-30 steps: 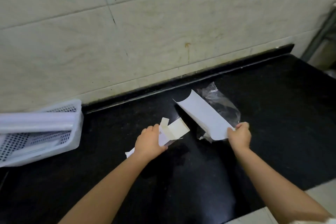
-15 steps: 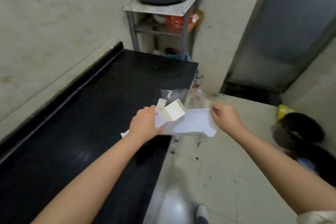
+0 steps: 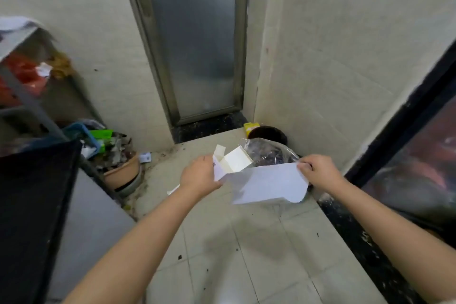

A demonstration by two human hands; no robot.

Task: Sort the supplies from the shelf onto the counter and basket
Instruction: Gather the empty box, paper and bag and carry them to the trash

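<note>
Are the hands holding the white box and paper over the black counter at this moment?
No, the left hand with the white box and the right hand with the paper are above the tiled floor, beside the counter.

Both forearms are bare to the left hand (image 3: 199, 176) and right hand (image 3: 318, 171); a pale sleeve edge (image 3: 444, 301) shows at the near right corner.

Both hands have carried the open white box (image 3: 234, 161), white sheet (image 3: 267, 186) and clear plastic wrap (image 3: 267, 153) off the desk (image 3: 32, 195), out over the floor before the door (image 3: 195, 39).
</note>
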